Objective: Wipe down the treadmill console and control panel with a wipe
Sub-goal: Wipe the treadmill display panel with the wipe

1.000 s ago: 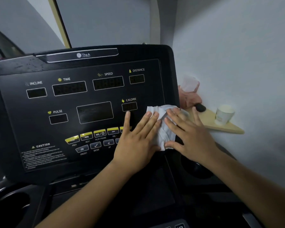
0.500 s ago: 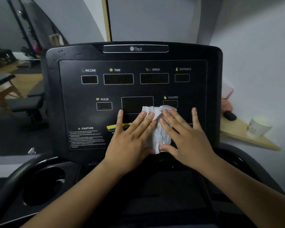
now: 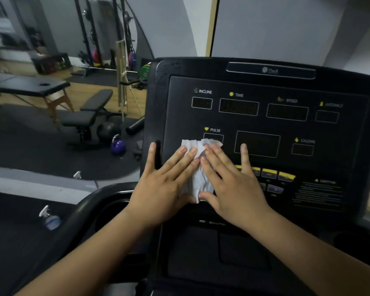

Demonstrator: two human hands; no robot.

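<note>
There's the wipe, thin white paper or non-woven cloth, hard to tell which, crumpled and matt. Under it the control panel is smooth dark plastic with a faint sheen. The console frame looks duller, a speckled matt black plastic. Off to the side, the massage table has pale wooden legs and a black padded top, the kettlebell shines glossy purple, and the floor mat looks like matt dark rubber.

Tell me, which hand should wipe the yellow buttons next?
Right, probably. The right hand lies next to the yellow buttons, pressing the wipe; the left hand sits farther off, by the left edge of the panel.
</note>
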